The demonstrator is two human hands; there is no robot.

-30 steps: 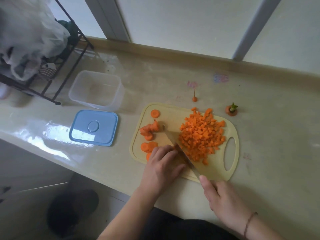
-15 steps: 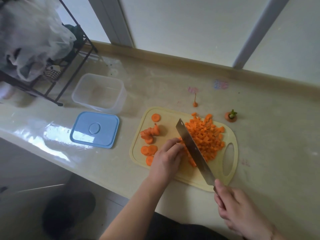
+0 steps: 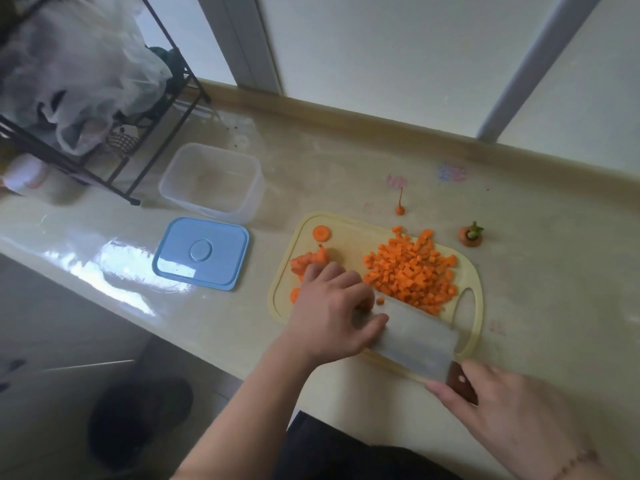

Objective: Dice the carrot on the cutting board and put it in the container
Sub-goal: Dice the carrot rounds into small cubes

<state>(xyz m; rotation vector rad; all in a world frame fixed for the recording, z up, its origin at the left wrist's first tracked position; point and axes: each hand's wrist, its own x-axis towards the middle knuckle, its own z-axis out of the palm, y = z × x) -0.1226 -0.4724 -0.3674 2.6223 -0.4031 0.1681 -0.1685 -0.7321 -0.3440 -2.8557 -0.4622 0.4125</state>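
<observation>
Your left hand (image 3: 332, 313) covers the carrot slices (image 3: 306, 259) at frame centre; its grip cannot be judged. Your right hand (image 3: 512, 417) grips the blurred knife (image 3: 415, 336) by its handle.

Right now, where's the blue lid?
In the head view, the blue lid lies flat on the counter, left of the cutting board and just in front of the clear container.

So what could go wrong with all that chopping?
The left hand has its fingers right against the flat of the knife, so a slip might nick them. The heap of carrot cubes reaches the far edge of the cutting board, so pieces could roll off. The container stands apart, so cubes may spill while being carried over.
</observation>
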